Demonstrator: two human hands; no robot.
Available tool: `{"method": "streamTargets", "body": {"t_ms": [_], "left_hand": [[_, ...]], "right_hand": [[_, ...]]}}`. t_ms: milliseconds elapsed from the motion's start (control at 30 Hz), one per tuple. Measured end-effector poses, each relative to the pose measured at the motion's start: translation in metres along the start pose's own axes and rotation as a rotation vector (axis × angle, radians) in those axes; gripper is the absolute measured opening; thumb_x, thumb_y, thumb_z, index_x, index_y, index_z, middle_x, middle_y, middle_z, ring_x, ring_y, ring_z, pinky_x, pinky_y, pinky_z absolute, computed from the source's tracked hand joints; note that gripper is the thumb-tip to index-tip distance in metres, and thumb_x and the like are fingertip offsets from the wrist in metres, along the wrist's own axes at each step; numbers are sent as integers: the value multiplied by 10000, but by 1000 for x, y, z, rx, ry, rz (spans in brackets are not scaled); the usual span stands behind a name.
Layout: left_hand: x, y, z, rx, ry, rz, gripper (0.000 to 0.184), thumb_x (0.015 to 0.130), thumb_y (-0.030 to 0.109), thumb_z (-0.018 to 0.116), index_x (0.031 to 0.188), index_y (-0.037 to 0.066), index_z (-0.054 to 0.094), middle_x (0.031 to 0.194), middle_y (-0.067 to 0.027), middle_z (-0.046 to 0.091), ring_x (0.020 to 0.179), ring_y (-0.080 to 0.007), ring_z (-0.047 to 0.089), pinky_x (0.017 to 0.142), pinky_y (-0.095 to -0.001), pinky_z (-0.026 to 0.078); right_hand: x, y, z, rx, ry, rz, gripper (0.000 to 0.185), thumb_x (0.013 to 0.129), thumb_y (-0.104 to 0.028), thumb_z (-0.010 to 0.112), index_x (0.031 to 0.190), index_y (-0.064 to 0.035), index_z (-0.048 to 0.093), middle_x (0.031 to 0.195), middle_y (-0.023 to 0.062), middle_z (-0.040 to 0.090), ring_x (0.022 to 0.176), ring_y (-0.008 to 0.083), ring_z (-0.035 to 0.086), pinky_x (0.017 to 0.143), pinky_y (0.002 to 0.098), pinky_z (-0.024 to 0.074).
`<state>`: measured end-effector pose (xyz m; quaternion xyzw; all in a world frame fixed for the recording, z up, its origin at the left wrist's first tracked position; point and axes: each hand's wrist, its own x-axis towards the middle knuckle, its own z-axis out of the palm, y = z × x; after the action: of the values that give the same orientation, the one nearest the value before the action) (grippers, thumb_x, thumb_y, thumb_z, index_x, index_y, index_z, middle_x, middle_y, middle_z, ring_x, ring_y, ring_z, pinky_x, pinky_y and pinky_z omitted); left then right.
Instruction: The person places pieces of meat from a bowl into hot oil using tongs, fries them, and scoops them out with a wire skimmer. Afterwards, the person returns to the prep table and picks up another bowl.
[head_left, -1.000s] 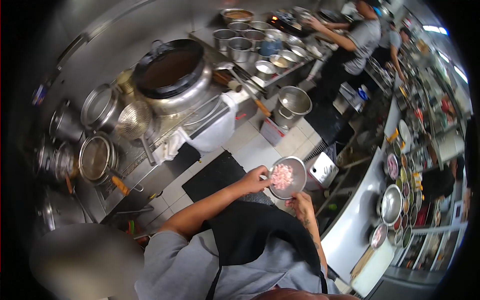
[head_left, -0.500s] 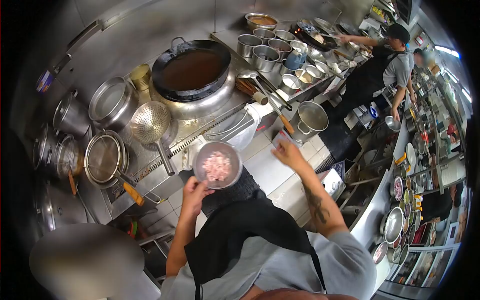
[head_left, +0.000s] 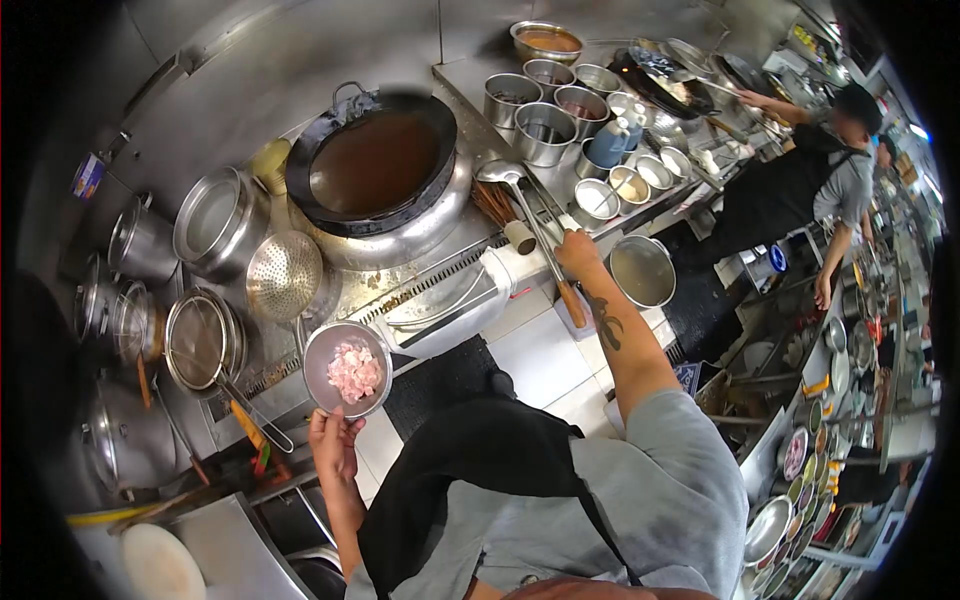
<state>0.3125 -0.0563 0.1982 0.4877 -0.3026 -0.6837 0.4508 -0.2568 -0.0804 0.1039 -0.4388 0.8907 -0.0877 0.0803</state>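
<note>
I see a metal bowl (head_left: 317, 378) at eight o'clock, pink chunks (head_left: 354, 373) inside; a ladle (head_left: 500, 172) slants at one o'clock.

Grey shirt (head_left: 650, 490), black apron (head_left: 450, 455)

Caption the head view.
Left hand holds a metal bowl of diced pink meat; right hand beside the ladle near a wok.

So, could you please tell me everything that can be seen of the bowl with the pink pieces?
The bowl is round, grey and smooth, apparently metal, with a thin rim and no visible handle. Its open side faces up toward the camera. Pink pieces, perhaps raw meat, lie heaped inside, leaving some inner wall bare. The left hand grips its near rim. In the picture it sits just below the perforated ladle; its underside is hidden.
</note>
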Motion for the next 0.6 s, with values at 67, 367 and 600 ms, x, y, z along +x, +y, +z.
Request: {"method": "streamTargets", "body": {"t_ms": [67,367,600], "left_hand": [[1,-3,16,-4,15,7,65,914,96,551,978,83,550,936,-56,654,786,-142,642,672,-302,553],[20,-3,69,-50,123,26,100,921,90,532,1015,63,549,978,-72,653,824,-158,652,679,-309,569],[76,12,68,-32,-1,14,239,927,131,514,1163,97,535,1160,-42,588,996,-178,584,781,-347,492]], "right_hand": [[20,1,9,32,-56,30,370,768,-249,637,1007,29,594,1070,271,593,1020,392,594,874,439,488],[15,32,3,266,-91,-33,306,744,-153,582,910,103,569,924,317,611,926,442,598,814,475,475],[-47,41,-11,411,105,-33,302,789,-184,592,964,62,597,892,301,615,877,452,601,769,473,479]]}}
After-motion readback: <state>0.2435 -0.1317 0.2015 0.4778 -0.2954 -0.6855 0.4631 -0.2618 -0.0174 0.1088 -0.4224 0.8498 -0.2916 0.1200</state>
